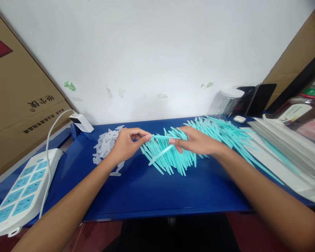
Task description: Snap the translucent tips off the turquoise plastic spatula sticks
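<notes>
My right hand (188, 139) is closed round a few thin turquoise plastic sticks. One of them, a turquoise stick (164, 137), points left toward my left hand (132, 140), whose thumb and forefinger pinch its tip. Whether a small clear piece sits between those fingertips I cannot make out. Another turquoise stick (160, 155) slants down from the right hand's fingers. Beneath both hands lies a pile of turquoise sticks (177, 162). Left of it, partly behind my left hand, is a heap of small translucent plastic pieces (105, 143).
More turquoise sticks (223, 131) lie to the right on the blue table (152, 196). White sleeves (291, 150) are stacked at the right edge. A clear jar (227, 101) and phones (261, 99) stand behind. On the left are a power strip (26, 189) and a cardboard box (23, 87).
</notes>
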### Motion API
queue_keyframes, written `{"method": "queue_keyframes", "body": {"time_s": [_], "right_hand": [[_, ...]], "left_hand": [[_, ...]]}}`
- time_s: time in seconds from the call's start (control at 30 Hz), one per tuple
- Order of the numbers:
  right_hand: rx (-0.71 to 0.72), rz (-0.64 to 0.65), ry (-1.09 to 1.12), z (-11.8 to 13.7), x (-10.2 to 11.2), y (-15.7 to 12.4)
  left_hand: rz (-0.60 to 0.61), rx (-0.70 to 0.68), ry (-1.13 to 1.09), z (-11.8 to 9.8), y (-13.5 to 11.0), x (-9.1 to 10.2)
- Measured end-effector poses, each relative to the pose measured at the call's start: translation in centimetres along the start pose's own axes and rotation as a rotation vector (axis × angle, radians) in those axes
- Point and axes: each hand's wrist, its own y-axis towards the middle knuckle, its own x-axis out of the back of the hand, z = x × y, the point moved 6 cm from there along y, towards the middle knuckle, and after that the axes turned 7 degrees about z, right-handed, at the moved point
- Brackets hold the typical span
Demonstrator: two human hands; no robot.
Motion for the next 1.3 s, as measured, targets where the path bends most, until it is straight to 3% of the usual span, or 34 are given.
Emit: {"method": "queue_keyframes", "body": {"time_s": [0.2, 0.37, 0.57, 0.63, 0.77, 0.8, 0.93, 1.03, 1.13, 1.3], "right_hand": [[0.011, -0.011, -0.01, 0.1, 0.1, -0.1], [-0.002, -0.013, 0.01, 0.0, 0.4, -0.2], [-0.054, -0.034, 0.078, 0.1, 0.5, -0.4], [-0.065, -0.042, 0.098, 0.0, 0.6, -0.5], [-0.089, -0.045, 0.1, -0.4, 0.6, -0.6], [-0.101, -0.044, 0.102, -0.6, 0.6, -0.6], [-0.113, -0.05, 0.096, -1.0, 0.7, -0.6], [-0.107, -0.051, 0.09, -1.1, 0.7, -0.5], [-0.084, -0.037, 0.1, -0.9, 0.5, -0.4], [-0.067, -0.012, 0.132, -0.5, 0.3, -0.4]], "left_hand": [[0.013, -0.022, -0.097, -0.3, -0.2, -0.5], [0.033, -0.025, -0.044, -1.1, -0.4, -0.4], [0.292, -0.03, 0.029, -1.4, -0.2, -0.6], [0.344, -0.021, 0.107, -0.7, 0.0, 0.1], [0.18, 0.047, 0.398, 1.8, 0.6, 3.6], [0.194, 0.08, 0.462, 2.5, 0.6, 4.1], [0.496, 0.259, 0.454, 5.5, -0.1, 4.3], [0.597, 0.362, 0.431, 6.6, -0.8, 4.3], [0.591, 0.374, 0.422, 6.8, -0.7, 4.0], [0.372, 0.175, 0.346, 4.7, 0.5, 3.2]]}}
